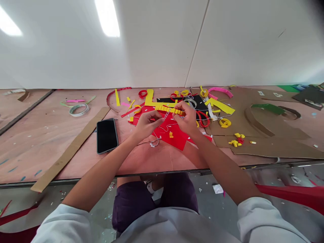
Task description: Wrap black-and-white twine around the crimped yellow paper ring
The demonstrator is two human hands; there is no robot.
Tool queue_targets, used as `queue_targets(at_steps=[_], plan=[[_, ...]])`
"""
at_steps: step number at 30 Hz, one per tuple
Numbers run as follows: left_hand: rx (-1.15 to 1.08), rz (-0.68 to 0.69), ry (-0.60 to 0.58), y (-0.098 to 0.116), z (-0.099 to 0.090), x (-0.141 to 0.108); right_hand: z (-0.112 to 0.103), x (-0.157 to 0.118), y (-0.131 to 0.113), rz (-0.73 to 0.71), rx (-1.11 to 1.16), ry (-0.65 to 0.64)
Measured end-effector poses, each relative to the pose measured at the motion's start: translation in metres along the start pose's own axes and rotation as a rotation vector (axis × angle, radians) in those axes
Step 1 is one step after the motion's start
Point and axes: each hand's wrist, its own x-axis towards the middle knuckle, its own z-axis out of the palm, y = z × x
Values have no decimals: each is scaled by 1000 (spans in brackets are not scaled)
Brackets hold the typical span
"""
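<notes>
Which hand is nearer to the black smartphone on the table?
Left. The left hand is just to the right of the black smartphone in the head view, not touching it. The right hand is farther away on that same side, beyond the left hand.

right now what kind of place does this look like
Most likely a craft or model-making workshop: a plywood workbench scattered with cut yellow strips, cardboard offcuts and a roll of tape.

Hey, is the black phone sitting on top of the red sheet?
No, the black phone lies directly on the wood tabletop, apart from and to the left of the red sheet.
</notes>
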Motion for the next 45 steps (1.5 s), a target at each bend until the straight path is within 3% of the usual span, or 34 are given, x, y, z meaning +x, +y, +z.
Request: queue_targets(at_steps=[8,25,32,39,45], plan=[[41,61,11,-1,0,0,-1,1,3,37,-11,16],[14,6,-52,-6,2,-2,0,1,0,54,-65,-5],[-119,-124,-34,-5,-1,-1,1,-1,0,76,-32,10],[-80,-34,31,-14,-5,3,0,-2,0,95,-35,26],[-42,-33,-4,-11,-2,1,1,-4,0,99,-52,33]])
